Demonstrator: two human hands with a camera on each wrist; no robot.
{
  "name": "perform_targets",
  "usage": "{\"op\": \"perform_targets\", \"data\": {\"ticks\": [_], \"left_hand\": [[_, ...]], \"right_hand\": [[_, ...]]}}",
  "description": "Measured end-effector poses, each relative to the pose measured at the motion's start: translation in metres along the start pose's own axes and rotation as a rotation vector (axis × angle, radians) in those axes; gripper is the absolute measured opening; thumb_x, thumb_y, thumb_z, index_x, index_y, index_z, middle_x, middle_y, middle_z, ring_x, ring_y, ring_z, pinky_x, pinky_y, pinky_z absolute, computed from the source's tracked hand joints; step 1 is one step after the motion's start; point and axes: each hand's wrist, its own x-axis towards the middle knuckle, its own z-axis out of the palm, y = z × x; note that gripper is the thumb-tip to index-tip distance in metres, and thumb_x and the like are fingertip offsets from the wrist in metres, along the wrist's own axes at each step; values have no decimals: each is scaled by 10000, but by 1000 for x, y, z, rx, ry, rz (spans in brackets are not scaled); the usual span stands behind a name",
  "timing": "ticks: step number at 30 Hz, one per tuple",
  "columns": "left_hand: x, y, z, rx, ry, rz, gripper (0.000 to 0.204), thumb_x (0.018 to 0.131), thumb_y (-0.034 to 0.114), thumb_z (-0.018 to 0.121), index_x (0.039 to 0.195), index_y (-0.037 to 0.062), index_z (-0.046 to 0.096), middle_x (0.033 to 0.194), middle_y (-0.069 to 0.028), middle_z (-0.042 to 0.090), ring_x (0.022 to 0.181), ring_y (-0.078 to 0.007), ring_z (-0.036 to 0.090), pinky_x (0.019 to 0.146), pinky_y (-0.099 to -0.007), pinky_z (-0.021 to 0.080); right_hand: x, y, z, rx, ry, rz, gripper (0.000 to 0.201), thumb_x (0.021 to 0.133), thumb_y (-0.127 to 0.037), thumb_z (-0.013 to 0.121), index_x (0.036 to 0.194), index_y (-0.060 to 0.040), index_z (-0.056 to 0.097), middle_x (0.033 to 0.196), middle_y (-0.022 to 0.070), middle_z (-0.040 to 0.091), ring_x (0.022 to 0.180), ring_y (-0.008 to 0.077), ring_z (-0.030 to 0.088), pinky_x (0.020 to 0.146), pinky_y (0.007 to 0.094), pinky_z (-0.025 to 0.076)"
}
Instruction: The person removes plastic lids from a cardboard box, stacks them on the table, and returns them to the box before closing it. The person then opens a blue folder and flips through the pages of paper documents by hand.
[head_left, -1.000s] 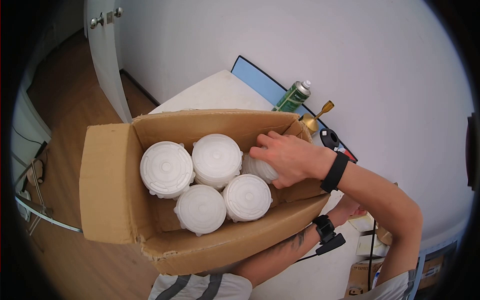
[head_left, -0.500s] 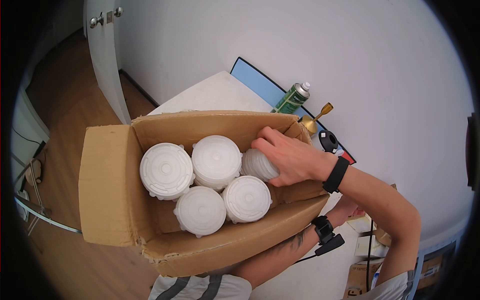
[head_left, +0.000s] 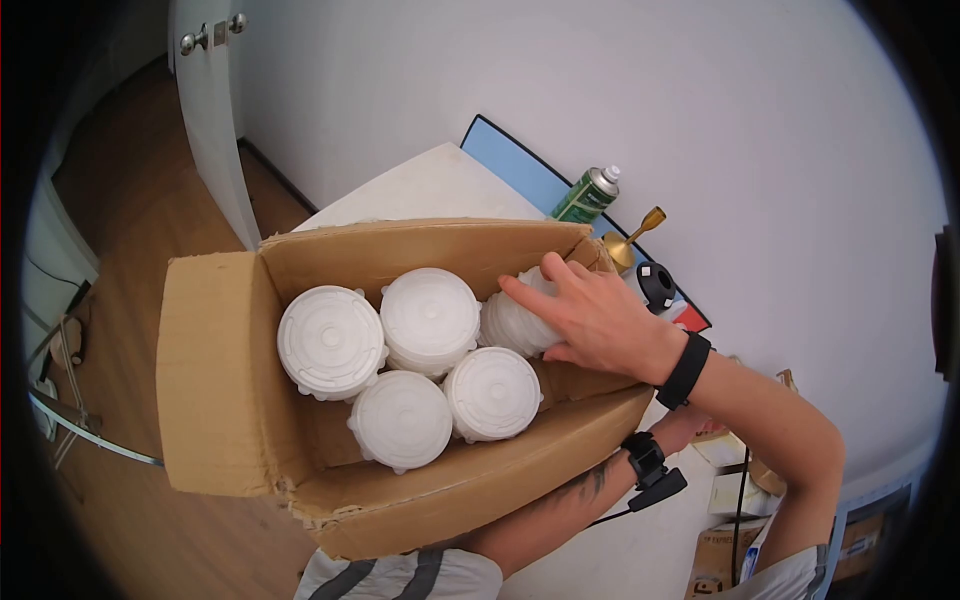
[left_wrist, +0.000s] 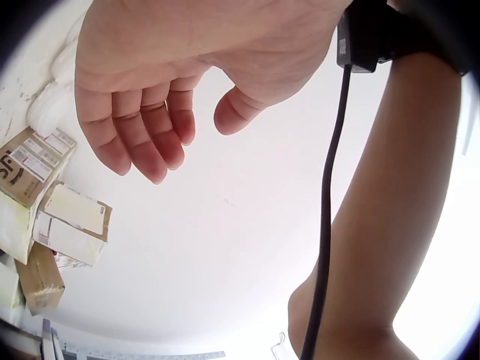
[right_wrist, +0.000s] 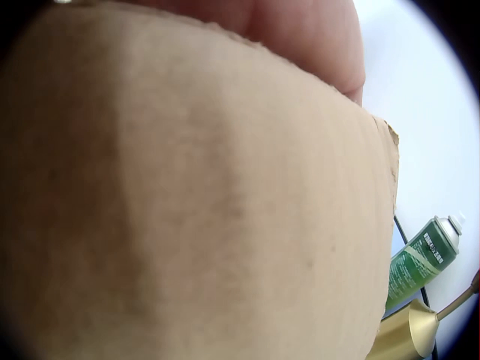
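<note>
An open cardboard box [head_left: 215,370] holds several round white lidded containers [head_left: 331,340] standing upright. At its right end a further white container [head_left: 510,325] lies tilted against the box wall. My right hand [head_left: 590,315] reaches into the box and grips this tilted one, fingers over its top and thumb below. My left forearm passes beneath the box. My left hand [left_wrist: 150,112] hangs over the white table [left_wrist: 225,247] with loosely curled fingers and holds nothing. The right wrist view is filled with the cardboard wall [right_wrist: 187,210].
A green spray can [head_left: 585,195] and a brass bell-like object [head_left: 630,238] stand by the wall behind the box, next to a black item [head_left: 657,283]. Small cardboard packages [left_wrist: 45,217] lie on the table. A white door [head_left: 210,100] and wooden floor are to the left.
My right hand has shifted slightly up and to the right on the tilted container, its fingers straighter, and more of that container shows. The box and left arm stay almost still.
</note>
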Motion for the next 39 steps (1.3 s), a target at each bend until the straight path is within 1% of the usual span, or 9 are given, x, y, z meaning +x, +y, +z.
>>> {"op": "perform_targets", "data": {"ticks": [4,6,9,12,17,22,28,34,39], "left_hand": [[3,-10,4,75,-25,-33,466,1035,122,594,1468,-7,480,1511,-149,511,1395,-236,446,1181,-383,353],[17,-54,17,-13,278,420,252,1061,305,585,1150,74,632,1078,-18,647,959,-124,588,829,-308,495],[30,-82,13,-387,150,201,263,1044,201,623,1270,66,622,1218,-52,674,1116,-148,625,933,-352,536],[12,27,11,-635,207,-190,182,1023,242,630,1101,77,629,979,-47,698,845,-159,693,763,-311,572],[14,20,8,-561,307,-167,136,1015,228,588,950,109,584,882,-23,648,794,-141,655,777,-328,552],[18,11,5,-610,412,-115,147,1011,211,606,913,118,549,785,19,547,661,-108,545,677,-303,500],[17,5,-3,-513,468,-112,151,1028,222,588,923,121,549,807,17,560,700,-118,568,702,-309,516],[18,-6,-21,-414,537,-95,122,1019,237,594,996,119,570,865,-1,595,762,-141,596,756,-334,530],[30,-27,-25,-109,787,-18,218,997,246,636,1119,74,584,1029,-46,624,923,-176,627,832,-339,531]], "right_hand": [[5,2,6,-111,95,-36,948,657,-320,957,1461,-131,492,1133,118,551,936,238,668,676,333,534],[4,3,3,-122,95,-7,953,657,-324,958,1459,-118,486,1106,113,564,947,243,668,684,336,536],[-13,6,-26,-26,94,3,951,716,-374,921,1495,-119,437,1100,118,560,966,276,652,766,399,544],[-55,37,-75,280,442,223,699,847,-321,843,1415,-75,520,1086,133,635,956,263,680,791,394,562],[-165,124,-42,382,977,827,357,936,-219,743,1172,30,644,976,162,722,858,250,710,766,356,582],[-243,135,137,335,175,1123,719,819,-405,835,1351,0,569,1331,318,586,1244,472,583,1007,495,519],[-247,134,254,188,293,1038,839,812,-385,811,1494,-85,425,1435,282,508,1393,429,457,1148,687,302],[-247,112,233,270,146,1082,626,892,-372,706,1389,-46,512,1290,246,646,1242,396,611,1159,685,283],[-280,72,182,704,566,1164,444,928,-247,689,1274,12,588,1008,195,726,891,325,726,824,471,565]]}}
